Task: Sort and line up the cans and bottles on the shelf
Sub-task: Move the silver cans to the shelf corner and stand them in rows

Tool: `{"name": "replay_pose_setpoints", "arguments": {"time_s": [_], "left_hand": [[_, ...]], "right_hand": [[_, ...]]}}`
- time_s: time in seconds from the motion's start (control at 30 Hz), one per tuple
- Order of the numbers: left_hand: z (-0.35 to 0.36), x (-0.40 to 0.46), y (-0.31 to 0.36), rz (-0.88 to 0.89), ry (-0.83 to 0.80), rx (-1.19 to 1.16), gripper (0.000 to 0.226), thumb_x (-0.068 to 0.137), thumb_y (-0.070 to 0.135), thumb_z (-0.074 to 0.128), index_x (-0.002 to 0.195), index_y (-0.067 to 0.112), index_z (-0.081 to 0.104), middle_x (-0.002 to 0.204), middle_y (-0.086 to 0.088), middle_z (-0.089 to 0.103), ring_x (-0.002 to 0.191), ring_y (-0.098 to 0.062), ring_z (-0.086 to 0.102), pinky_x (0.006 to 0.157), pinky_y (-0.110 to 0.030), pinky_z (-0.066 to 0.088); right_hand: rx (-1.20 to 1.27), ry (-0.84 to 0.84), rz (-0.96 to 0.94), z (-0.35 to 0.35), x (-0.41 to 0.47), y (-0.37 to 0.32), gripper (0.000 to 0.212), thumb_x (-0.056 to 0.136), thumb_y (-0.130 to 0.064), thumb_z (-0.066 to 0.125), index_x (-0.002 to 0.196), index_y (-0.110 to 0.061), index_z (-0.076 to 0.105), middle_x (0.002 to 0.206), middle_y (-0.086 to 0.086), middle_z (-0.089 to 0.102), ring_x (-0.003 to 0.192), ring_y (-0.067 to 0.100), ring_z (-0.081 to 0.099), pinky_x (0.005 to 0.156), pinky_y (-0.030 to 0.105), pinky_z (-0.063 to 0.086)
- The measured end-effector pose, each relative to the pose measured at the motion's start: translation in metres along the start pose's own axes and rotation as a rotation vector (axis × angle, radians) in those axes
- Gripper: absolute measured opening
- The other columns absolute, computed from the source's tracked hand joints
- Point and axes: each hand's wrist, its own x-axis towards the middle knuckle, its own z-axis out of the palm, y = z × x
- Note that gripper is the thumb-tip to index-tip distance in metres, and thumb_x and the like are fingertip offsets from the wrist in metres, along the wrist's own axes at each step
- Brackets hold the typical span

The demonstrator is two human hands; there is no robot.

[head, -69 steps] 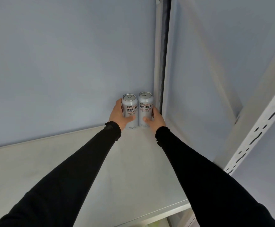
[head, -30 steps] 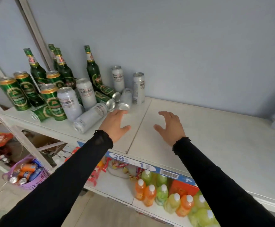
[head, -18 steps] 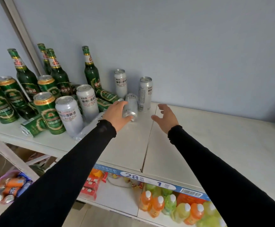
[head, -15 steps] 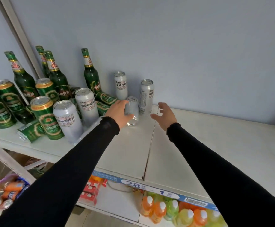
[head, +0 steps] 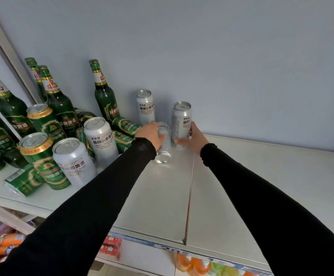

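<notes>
Since half a second ago the right hand (head: 194,138) has gone from hovering open beside the upright silver can (head: 180,124) to wrapping it: thumb across the lower front, fingers round the right side. Left hand (head: 151,134) as before, curled over the tipped silver can (head: 163,143), which lies on its side on the shelf (head: 241,186), bright base end toward the camera, just left of the upright one and touching or nearly touching it; contact cannot be resolved. Both sleeves black. Upright can stands near the back wall, just left of the seam between the two shelf boards. Behind the left hand, a second silver can (head: 145,107) upright against the wall. Further left, mixed cluster: two upright silver cans nearer the front (head: 100,139) (head: 73,161), upright green cans with gold rims (head: 42,160), several green cans lying down (head: 22,182), and green glass bottles (head: 103,92) standing at the back. Right half of shelf carries nothing visible. Below the shelf edge, blue price strip (head: 174,251); orange and green drink bottles (head: 198,264) on the lower level, red packets further left.
</notes>
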Motion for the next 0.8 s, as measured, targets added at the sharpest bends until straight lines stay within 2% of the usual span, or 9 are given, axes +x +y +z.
{"name": "replay_pose_setpoints", "arguments": {"time_s": [0.13,0.23,0.3,0.37,0.43,0.53,0.6,0.7,0.8], "left_hand": [[0.001,0.009,0.008,-0.021,-0.104,0.016,0.057,0.094,0.048,0.058,0.133,0.007,0.047,0.128,-0.015,0.061,0.115,-0.033,0.060,0.084,-0.033,0.043],[0.009,0.019,0.015,-0.056,-0.222,-0.075,0.068,0.084,0.057,0.065,0.131,0.010,0.050,0.123,-0.014,0.065,0.103,-0.031,0.066,0.079,-0.032,0.052],[0.011,0.022,0.018,-0.081,-0.276,-0.168,0.076,0.079,0.061,0.071,0.129,0.009,0.050,0.113,-0.015,0.067,0.088,-0.030,0.069,0.064,-0.033,0.056],[0.012,0.024,0.020,-0.115,-0.314,-0.263,0.082,0.077,0.059,0.075,0.132,0.004,0.048,0.102,-0.016,0.066,0.069,-0.029,0.069,0.042,-0.026,0.048],[0.012,0.025,0.018,-0.143,-0.333,-0.342,0.081,0.076,0.054,0.078,0.133,0.004,0.048,0.094,-0.016,0.065,0.062,-0.028,0.066,0.034,-0.024,0.045],[0.012,0.027,0.013,-0.195,-0.348,-0.467,0.108,0.061,0.056,0.083,0.145,0.010,0.033,0.107,-0.019,0.064,0.078,-0.037,0.072,0.054,-0.050,0.061],[0.012,0.025,0.010,-0.210,-0.359,-0.557,0.107,0.068,0.048,0.084,0.149,0.017,0.021,0.121,-0.020,0.058,0.093,-0.042,0.069,0.068,-0.063,0.059],[0.013,0.020,0.005,-0.228,-0.365,-0.754,0.092,0.072,0.038,0.086,0.139,0.025,0.025,0.126,-0.011,0.053,0.104,-0.039,0.065,0.075,-0.064,0.057],[0.013,0.009,0.007,-0.145,-0.321,-0.890,0.070,0.077,0.028,0.085,0.121,0.022,0.031,0.111,-0.002,0.057,0.098,-0.026,0.065,0.072,-0.048,0.059]], "right_hand": [[-0.031,0.145,-0.006,0.001,-0.009,0.009,0.082,0.049,-0.043,0.089,0.118,-0.020,0.051,0.113,0.001,0.064,0.104,0.018,0.063,0.086,0.040,0.056],[0.013,0.221,0.017,-0.001,-0.019,0.012,0.082,0.054,-0.039,0.094,0.114,-0.017,0.044,0.110,0.000,0.063,0.101,0.017,0.065,0.082,0.037,0.058],[0.067,0.227,0.019,-0.002,-0.024,0.013,0.077,0.067,-0.028,0.092,0.120,-0.012,0.038,0.108,-0.004,0.061,0.099,0.011,0.063,0.082,0.030,0.056],[0.061,0.204,-0.001,-0.006,-0.027,0.012,0.074,0.075,-0.020,0.087,0.128,-0.009,0.036,0.109,-0.007,0.058,0.098,0.003,0.059,0.082,0.023,0.053],[0.032,0.157,-0.007,-0.008,-0.028,0.012,0.069,0.078,-0.015,0.083,0.131,-0.009,0.040,0.112,-0.003,0.059,0.100,0.008,0.059,0.080,0.019,0.050],[0.013,0.169,-0.004,-0.009,-0.031,0.012,0.063,0.075,-0.020,0.085,0.126,-0.012,0.049,0.117,0.003,0.063,0.109,0.018,0.059,0.084,0.025,0.050],[0.039,0.219,0.005,-0.008,-0.035,0.013,0.060,0.073,-0.023,0.086,0.122,-0.015,0.053,0.115,0.003,0.065,0.107,0.017,0.060,0.083,0.026,0.049],[0.073,0.295,0.016,-0.010,-0.046,0.017,0.053,0.074,-0.024,0.086,0.117,-0.017,0.056,0.113,0.005,0.065,0.100,0.016,0.059,0.080,0.026,0.049],[0.082,0.341,0.013,-0.021,-0.062,0.021,0.054,0.074,-0.027,0.086,0.119,-0.017,0.058,0.113,0.003,0.067,0.106,0.020,0.061,0.089,0.034,0.054]]}}
